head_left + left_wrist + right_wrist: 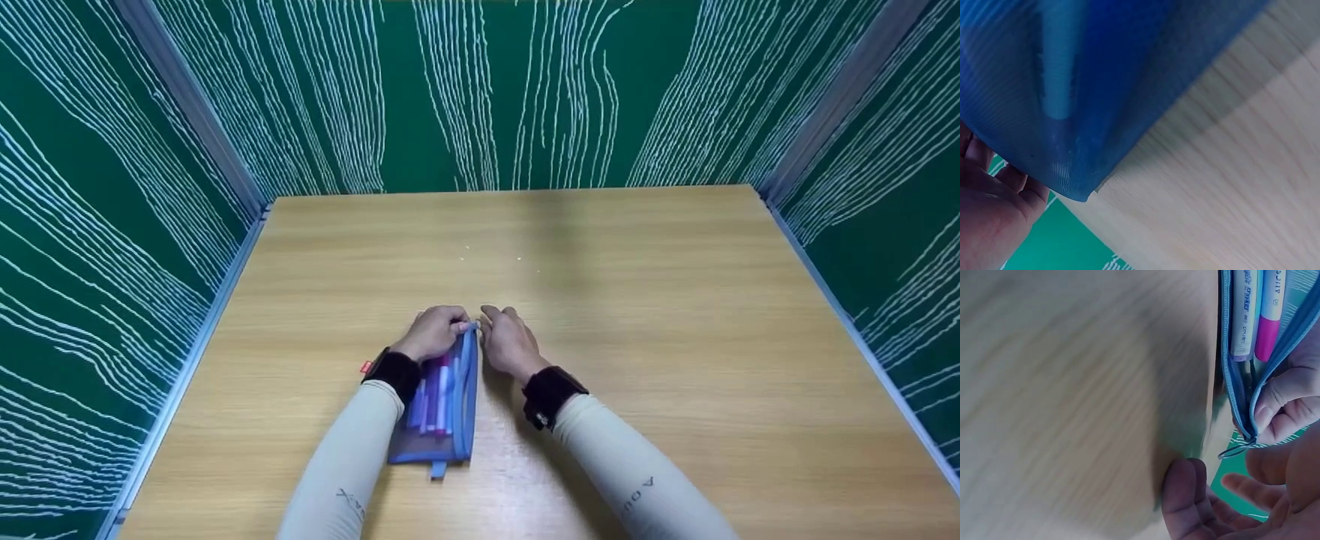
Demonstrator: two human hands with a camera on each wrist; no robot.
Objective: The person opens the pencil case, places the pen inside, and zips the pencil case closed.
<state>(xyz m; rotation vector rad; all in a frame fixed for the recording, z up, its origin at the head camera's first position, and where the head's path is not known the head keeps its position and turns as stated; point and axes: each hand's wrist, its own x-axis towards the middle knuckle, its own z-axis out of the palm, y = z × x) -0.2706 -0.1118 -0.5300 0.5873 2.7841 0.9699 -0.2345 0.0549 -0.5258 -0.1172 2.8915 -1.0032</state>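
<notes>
A blue mesh zip pouch lies lengthwise on the table, with several markers inside. Its zipper is undone, the two toothed edges standing apart and meeting at the far end. There the left hand pinches the pouch's edge between thumb and fingers. A small loop-shaped zipper pull hangs at that same end. Just to its right is the right hand, fingers loosely bent and apart, holding nothing. In the left wrist view the mesh side hides most of the contents.
The wooden table has a few tiny white specks beyond the hands. Green panels with wavy white lines stand along the back and both sides, with grey posts at the corners.
</notes>
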